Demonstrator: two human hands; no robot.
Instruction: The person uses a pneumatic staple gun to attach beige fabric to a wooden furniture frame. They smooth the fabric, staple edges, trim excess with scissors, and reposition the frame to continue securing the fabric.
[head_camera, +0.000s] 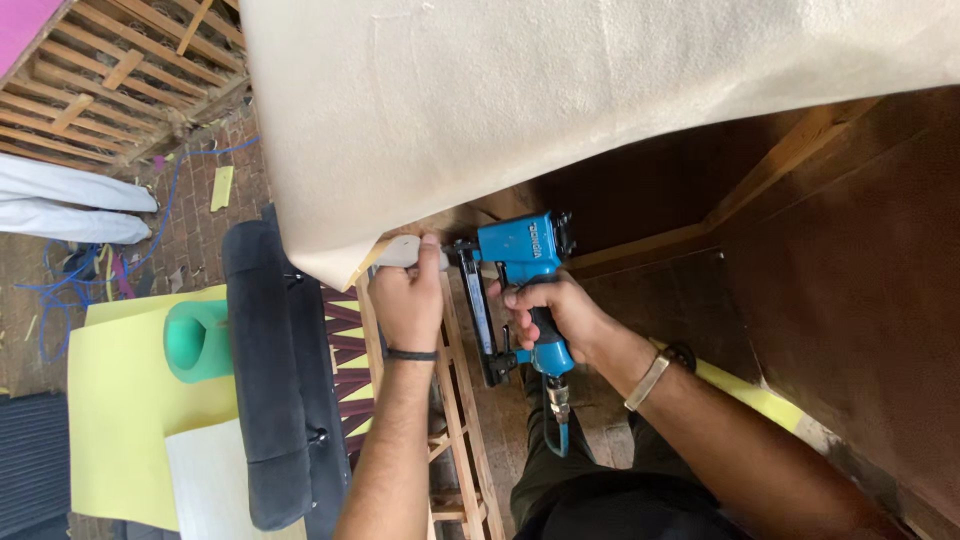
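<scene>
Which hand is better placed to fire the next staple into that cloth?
The right hand: it already grips the blue staple gun, nose by the cloth edge. The left hand is busy pinching the cloth down.

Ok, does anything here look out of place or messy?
Only the brick floor at the left: scraps and a tangled blue cord lie loose. The right hand grips the blue pneumatic stapler; the left hand pinches cream fabric.

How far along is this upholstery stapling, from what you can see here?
Done, it seems: the beige fabric already drapes over the wooden frame. In hand: the left hand pinches the fabric's edge against the wood, while the right hand presses a blue staple gun beside it. Left: I see no staples, and the fabric's lower edge hangs loose, so fastening looks early.
</scene>
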